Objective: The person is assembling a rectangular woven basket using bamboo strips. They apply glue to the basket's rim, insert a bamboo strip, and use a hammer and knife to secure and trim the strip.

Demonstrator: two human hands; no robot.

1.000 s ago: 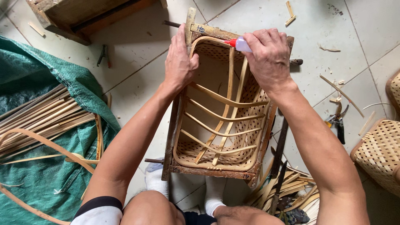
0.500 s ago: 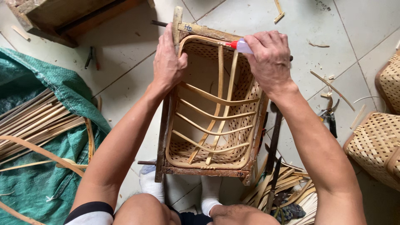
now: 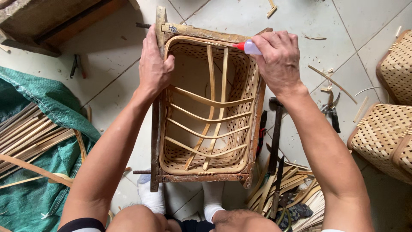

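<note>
Gluing a basket rim in its frame

Left hand (image 3: 153, 68) grips the wooden frame (image 3: 155, 141) at 10 o'clock of the basket (image 3: 206, 107); right hand (image 3: 279, 60) squeezes a glue bottle (image 3: 246, 47) at 1 o'clock.

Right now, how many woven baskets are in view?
3: one in the wooden frame between the hands, one at the right edge, upper, one right edge, lower. Others may lie out of frame.
</note>
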